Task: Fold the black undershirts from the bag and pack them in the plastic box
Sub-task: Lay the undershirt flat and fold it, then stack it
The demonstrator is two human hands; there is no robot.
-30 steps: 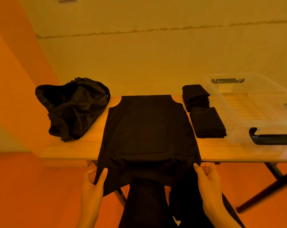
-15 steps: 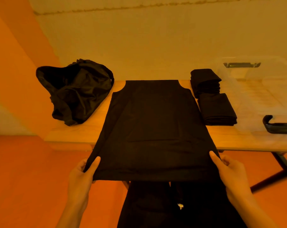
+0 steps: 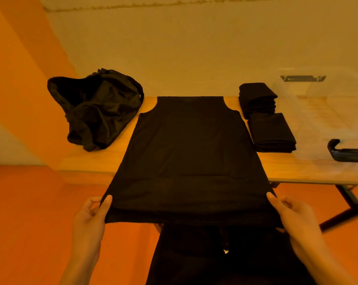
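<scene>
**Garment in hand.** One black sleeveless undershirt (image 3: 190, 151) is laid flat, lengthwise, on the pale wooden surface (image 3: 87, 163). Its shoulder end reaches the far edge and its hem is carried past the near edge. The straps are not seen.

**Grip.** The left hem corner is pinched between the thumb and fingers of the left hand (image 3: 87, 221), and the right hem corner likewise by the right hand (image 3: 299, 221). Both grips are closed on cloth. The corners are held apart and level, so the hem is drawn into a straight, taut line. This is judged to be done to pull out creases and square the garment before a fold is made.

**Surroundings.**
- A crumpled black fabric bag (image 3: 96, 108) is set at the left of the surface, mouth open, well apart from the spread garment. It is judged to be kept there as the supply.
- Two stacks of folded black undershirts (image 3: 271, 132) are placed just beside the garment's right edge, between it and the transparent plastic box (image 3: 317, 124). This is judged to be a staging point for packing.
- No garment is seen inside the box. Its black handle (image 3: 347, 154) is turned towards the near side.

**Progress.** Folding is judged to be partly done and packing not yet begun.

**Risk.** With the hem unsupported, the garment may be dragged off square if one corner is pulled harder than the other.
</scene>
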